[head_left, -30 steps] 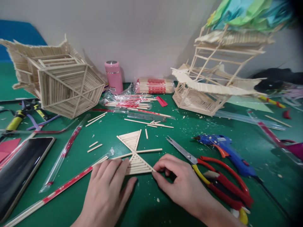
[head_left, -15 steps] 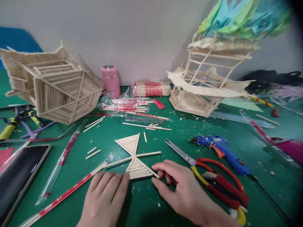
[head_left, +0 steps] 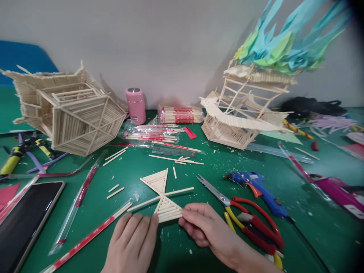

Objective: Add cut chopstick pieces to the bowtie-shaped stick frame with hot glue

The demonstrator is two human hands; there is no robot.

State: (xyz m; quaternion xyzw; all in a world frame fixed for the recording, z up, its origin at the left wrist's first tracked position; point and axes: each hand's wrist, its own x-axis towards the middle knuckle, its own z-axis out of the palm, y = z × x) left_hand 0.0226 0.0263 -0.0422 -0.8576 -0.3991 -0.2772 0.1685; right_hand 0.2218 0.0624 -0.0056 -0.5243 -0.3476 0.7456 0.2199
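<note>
A flat frame of thin wooden sticks (head_left: 167, 209) lies on the green table, with two opposite triangles filled by rows of sticks and a longer stick crossing its centre. My right hand (head_left: 206, 231) pinches the frame's lower right corner between thumb and forefinger. At the lower left corner, my left hand (head_left: 132, 240) has its fingers close together, the forefinger tip against the sticks; its thumb is hidden. To the right are red-handled scissors (head_left: 217, 190), pliers (head_left: 260, 231) partly beneath them, and a blue glue gun (head_left: 257, 185).
Two stick-built models, a hexagonal one (head_left: 88, 123) and a paper-topped one (head_left: 241, 121), stand by the wall. Between them are a pink flask (head_left: 135, 106) and bundled sticks (head_left: 180, 114). A phone (head_left: 35, 216) and a wrapped chopstick packet (head_left: 91, 233) lie at left.
My right thumb and forefinger have closed on the frame's right corner, where they were apart around the stick end. My left hand stays at the left corner. The camera view has shifted slightly.
</note>
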